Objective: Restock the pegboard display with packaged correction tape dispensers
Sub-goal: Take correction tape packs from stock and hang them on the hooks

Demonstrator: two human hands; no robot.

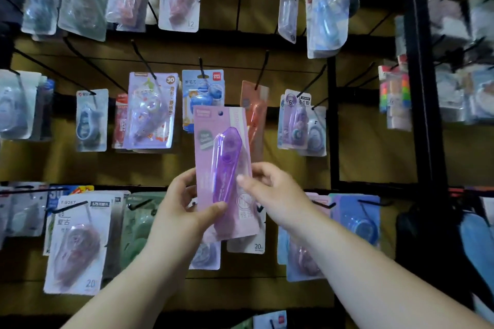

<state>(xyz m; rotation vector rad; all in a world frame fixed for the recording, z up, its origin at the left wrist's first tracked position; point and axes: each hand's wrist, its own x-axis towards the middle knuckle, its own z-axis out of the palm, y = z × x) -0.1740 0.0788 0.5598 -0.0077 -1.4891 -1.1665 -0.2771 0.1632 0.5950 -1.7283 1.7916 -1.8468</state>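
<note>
Purple correction tape pack (223, 168): upright, long axis near vertical, hang hole uppermost (slight lean), before the pegboard (369, 157). Left hand (184, 208) and right hand (270, 189) both clamped on its lower half.

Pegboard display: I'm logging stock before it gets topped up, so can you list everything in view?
Held package: one, lilac card with purple dispenser, centre, in both hands, not on a hook.
Hanging packages: many, purple, blue, pink, green, orange; three rows across the board.
Hooks: many, black, projecting from the board.
Pegboard: one, brown, behind everything.
Frame post: one, black, right side.
Left hand: grips the card's lower left edge.
Right hand: holds the right edge.
</note>
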